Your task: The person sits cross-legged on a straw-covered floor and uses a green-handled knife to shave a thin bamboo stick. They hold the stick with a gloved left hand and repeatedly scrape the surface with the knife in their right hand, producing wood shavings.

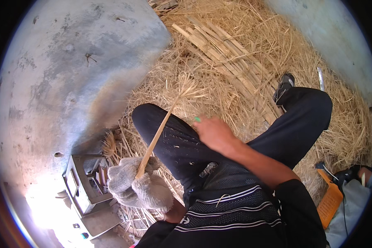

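My left hand (140,186), in a grey knitted work glove, is closed round the lower end of a bamboo strip (160,129). The strip slants up and away over my left thigh, and its far end splays into thin pale fibres (189,90). My bare right hand (215,133) hovers over my lap, right of the strip and apart from it. Its fingers are curled and slightly blurred. A small green thing (197,119) shows at its fingertips; whether it is held or wrapped round a finger is unclear.
Straw-like shavings (268,37) cover the floor, with a pile of split bamboo slats (227,58) ahead. A wooden frame box (91,186) stands at left by the stained wall (82,53). An orange plastic seat (330,206) and another person's clothed leg (353,206) are at right.
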`<state>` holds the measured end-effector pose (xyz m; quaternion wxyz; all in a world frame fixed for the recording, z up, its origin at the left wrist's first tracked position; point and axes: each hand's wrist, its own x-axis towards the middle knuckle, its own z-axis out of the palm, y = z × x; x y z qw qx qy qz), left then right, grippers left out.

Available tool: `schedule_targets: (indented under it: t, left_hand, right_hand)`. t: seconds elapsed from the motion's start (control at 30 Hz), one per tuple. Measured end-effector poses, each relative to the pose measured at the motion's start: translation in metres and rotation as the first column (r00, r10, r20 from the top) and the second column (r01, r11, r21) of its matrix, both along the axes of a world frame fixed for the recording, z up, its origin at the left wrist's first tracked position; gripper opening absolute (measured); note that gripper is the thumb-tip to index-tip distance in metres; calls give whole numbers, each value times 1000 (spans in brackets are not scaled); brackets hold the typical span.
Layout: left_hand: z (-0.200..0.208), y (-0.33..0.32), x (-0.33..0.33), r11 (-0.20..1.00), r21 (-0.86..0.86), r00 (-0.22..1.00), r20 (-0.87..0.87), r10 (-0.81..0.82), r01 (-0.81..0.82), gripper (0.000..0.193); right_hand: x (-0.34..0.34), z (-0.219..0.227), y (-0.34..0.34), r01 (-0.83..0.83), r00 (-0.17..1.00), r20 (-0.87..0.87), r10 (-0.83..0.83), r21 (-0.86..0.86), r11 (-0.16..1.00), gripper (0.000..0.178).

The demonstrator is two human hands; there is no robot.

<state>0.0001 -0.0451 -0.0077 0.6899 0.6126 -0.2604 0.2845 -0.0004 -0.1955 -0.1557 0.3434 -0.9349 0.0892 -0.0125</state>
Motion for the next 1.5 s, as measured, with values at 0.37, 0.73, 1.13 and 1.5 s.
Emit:
schedule_targets:
  t: [0.37,0.73,1.13,1.5]
  left_hand:
    - [-4,22,11,828,-80,830,-132,543,-554,22]
    - [-14,27,-15,960,-59,953,-156,261,-272,23]
    - [10,14,-29,975,-29,954,-218,208,-219,24]
    - [17,17,-20,979,2,967,-156,200,-202,14]
  right_hand:
    - [-42,128,15,-227,958,263,116,440,869,19]
    - [-44,127,61,-201,887,434,155,61,978,16]
    - [-21,71,21,35,966,256,-18,-60,998,18]
    - [-68,172,48,-310,921,327,210,294,904,20]
